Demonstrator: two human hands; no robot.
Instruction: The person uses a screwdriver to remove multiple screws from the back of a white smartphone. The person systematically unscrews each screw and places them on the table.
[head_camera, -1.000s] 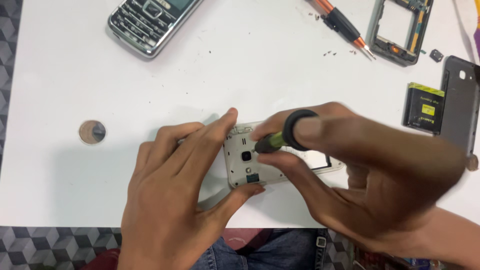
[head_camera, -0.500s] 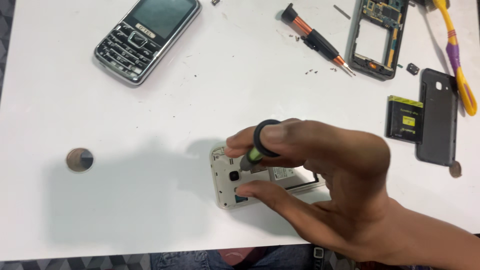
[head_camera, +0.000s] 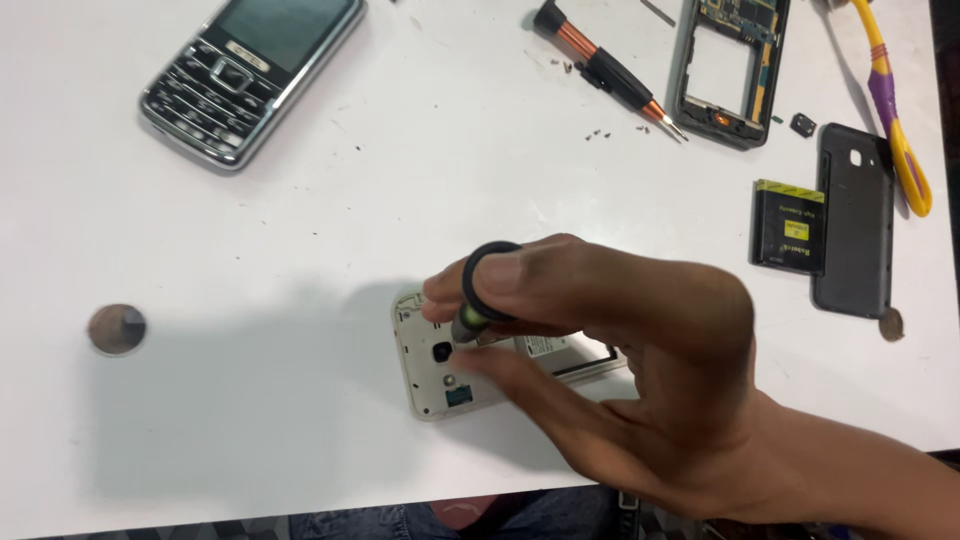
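My right hand (head_camera: 640, 360) is shut on a small screwdriver (head_camera: 480, 300) with a black round cap and green shaft, held upright. Its tip rests on the back of an opened white smartphone (head_camera: 435, 375) lying near the table's front edge, close to the camera lens. My fingers cover the phone's middle and right part. My left hand is out of sight.
A black keypad phone (head_camera: 250, 70) lies at the back left. A black-and-orange screwdriver (head_camera: 605, 70), a stripped phone frame (head_camera: 730, 65), a battery (head_camera: 788, 227), a dark back cover (head_camera: 853, 220), yellow-purple tweezers (head_camera: 895, 110), loose screws and a round brown disc (head_camera: 117, 329) sit on the white table (head_camera: 250, 230).
My left hand, which steadied the white phone a second ago, has left the view. My right hand stays on the screwdriver over the phone.
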